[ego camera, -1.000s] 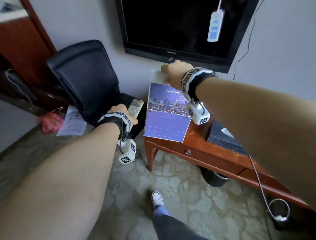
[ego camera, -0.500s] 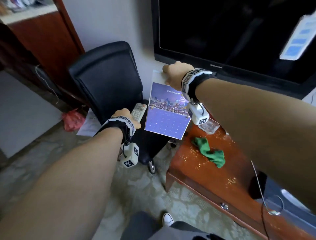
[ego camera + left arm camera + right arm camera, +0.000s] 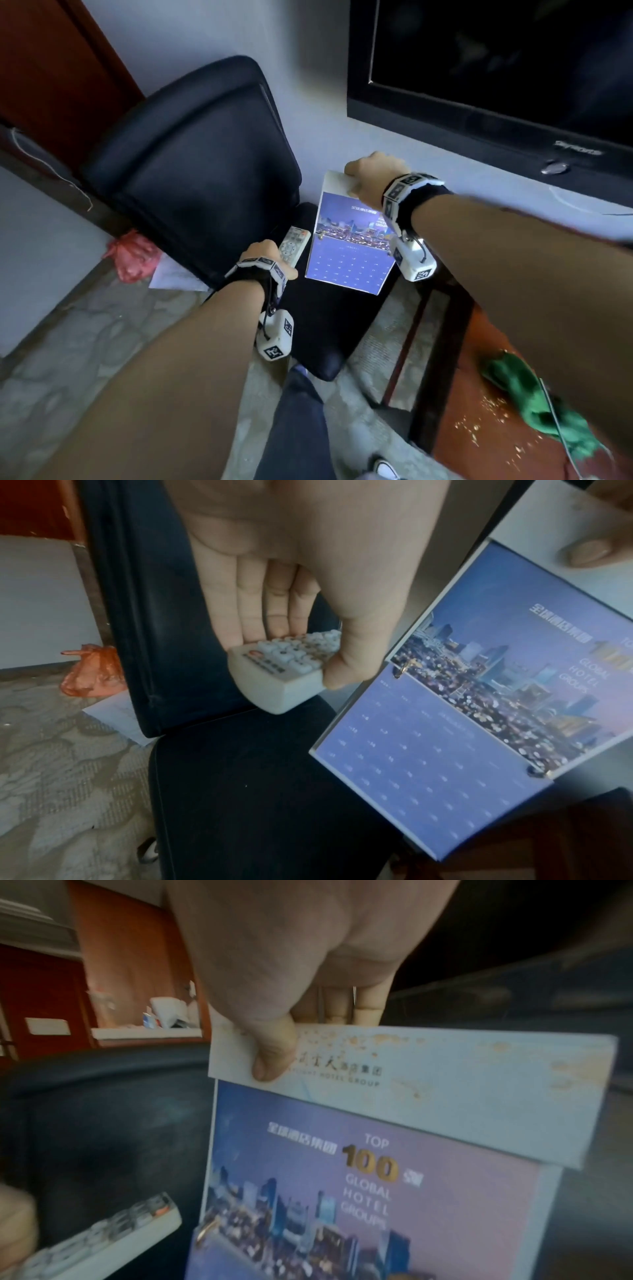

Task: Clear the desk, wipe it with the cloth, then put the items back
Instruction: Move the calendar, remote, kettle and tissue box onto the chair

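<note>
My right hand pinches the white top edge of a blue desk calendar, thumb on its front, so the calendar hangs over the black chair seat. My left hand grips a white remote control by its lower end, just left of the calendar and above the seat; the left wrist view shows the remote lying across my fingers with the thumb on its side. A green cloth lies on the reddish wooden desk at lower right, among scattered crumbs.
A black office chair stands against the wall, left of the desk. A dark television hangs on the wall above the desk. A red plastic bag and a sheet of paper lie on the patterned carpet behind the chair.
The view has swung left and closer to the chair. Both hands, with the calendar and the remote, have moved off the desk's end to above the chair seat.
</note>
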### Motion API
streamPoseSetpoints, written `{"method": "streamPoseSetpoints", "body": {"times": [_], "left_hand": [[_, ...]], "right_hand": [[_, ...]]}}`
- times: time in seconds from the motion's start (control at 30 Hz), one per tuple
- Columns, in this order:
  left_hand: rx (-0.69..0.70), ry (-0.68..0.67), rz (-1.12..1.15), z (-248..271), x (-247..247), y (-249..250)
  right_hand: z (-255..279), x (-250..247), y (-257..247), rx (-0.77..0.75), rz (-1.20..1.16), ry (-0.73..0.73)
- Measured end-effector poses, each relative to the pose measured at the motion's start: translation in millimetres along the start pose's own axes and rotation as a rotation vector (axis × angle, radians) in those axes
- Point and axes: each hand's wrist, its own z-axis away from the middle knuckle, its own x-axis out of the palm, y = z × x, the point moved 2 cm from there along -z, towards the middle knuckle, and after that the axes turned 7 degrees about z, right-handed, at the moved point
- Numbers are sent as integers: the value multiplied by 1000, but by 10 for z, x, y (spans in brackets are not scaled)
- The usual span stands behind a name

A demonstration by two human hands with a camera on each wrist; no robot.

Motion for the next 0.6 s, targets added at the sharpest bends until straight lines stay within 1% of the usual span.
{"method": "streamPoseSetpoints", "body": {"times": [0.13,0.23,0.43,0.6], "left_hand": [[-10,-96,-82,-919,35,-170],[20,-126,-116,-1521,95,-316],[56,-194,-202,-2489,325,-463],[74,-241,-259,-3101,576,-558]], "right_hand": [[-758,440,-139,72,-10,-136],[-1248,668,-197,114,-2,-195],[-2117,993,-340,137,32,-249],[-2742,1219,-476,97,63,-219]]}}
